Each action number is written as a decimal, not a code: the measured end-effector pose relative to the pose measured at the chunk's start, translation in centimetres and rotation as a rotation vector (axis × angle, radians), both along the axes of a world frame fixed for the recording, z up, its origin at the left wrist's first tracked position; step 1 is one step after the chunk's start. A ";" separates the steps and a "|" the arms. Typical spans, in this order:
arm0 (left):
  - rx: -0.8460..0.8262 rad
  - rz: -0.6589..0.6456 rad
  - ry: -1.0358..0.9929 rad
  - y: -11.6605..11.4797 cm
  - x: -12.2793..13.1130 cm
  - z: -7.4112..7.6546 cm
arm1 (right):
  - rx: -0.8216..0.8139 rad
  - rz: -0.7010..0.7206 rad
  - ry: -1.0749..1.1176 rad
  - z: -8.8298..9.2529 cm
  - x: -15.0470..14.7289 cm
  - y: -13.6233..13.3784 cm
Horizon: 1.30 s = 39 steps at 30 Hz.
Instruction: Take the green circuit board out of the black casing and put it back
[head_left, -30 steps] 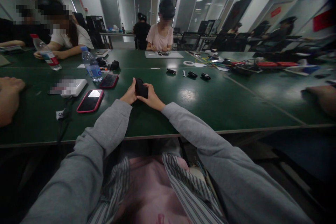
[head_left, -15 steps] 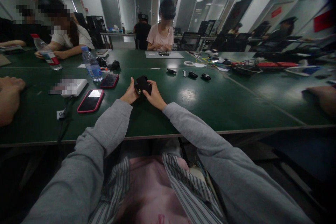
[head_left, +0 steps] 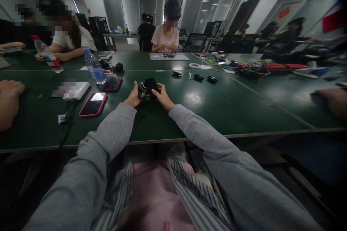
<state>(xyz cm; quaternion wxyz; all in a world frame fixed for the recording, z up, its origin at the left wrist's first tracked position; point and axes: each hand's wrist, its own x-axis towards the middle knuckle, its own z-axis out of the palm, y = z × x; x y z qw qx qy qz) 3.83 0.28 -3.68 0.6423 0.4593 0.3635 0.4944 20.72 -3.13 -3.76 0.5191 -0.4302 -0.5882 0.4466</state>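
Observation:
Over the green table (head_left: 206,115), my left hand (head_left: 132,97) is closed on a circuit board (head_left: 143,93) crowded with small yellow, green and blue parts. My right hand (head_left: 165,97) grips a flat black cover (head_left: 152,85), thumb on its face. The cover sits right beside the board at a tilt; whether their edges still touch, I cannot tell. Fingers hide the outer sides of both pieces. To the left lie two phones in pink-red cases, the nearer one (head_left: 93,104) and the farther one (head_left: 112,83).
A water bottle (head_left: 94,66) and a white box with a cable (head_left: 76,90) stand left. Beyond my hands lie a small wrench (head_left: 190,76) and several black objects (head_left: 198,77). Wires and tools (head_left: 230,65) cover the far right. A co-worker (head_left: 165,38) sits opposite; another person's hand (head_left: 11,97) rests left.
The black cover has shifted right, off the board, with my right hand. More of the circuit board now shows in my left hand.

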 end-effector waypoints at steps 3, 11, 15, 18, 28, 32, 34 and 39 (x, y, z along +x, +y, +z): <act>-0.060 0.026 -0.031 -0.1 0.1 0.1 | 0.000 0.007 -0.004 0.0 0.0 -0.1; -0.155 0.089 -0.088 -0.1 0.2 0.2 | 0.060 -0.141 -0.182 -0.6 0.4 0.9; -0.110 0.066 -0.063 -0.3 0.1 0.4 | 0.022 -0.155 -0.083 -0.7 0.8 1.7; -0.049 0.029 -0.032 -0.4 0.0 0.5 | -0.028 -0.141 0.003 -0.5 1.2 1.9; -0.193 0.062 -0.298 -1.3 -0.2 2.0 | -0.066 -0.299 -0.129 -0.8 2.6 3.3; -0.229 0.075 -0.374 -1.5 -0.2 2.3 | -0.050 -0.297 -0.226 -0.5 3.5 3.5; -0.231 0.091 -0.381 -1.4 -0.3 2.2 | -0.032 -0.294 -0.257 -0.4 3.9 3.5; -0.243 0.121 -0.386 -1.1 -0.5 2.1 | -0.025 -0.290 -0.344 -0.1 4.3 3.2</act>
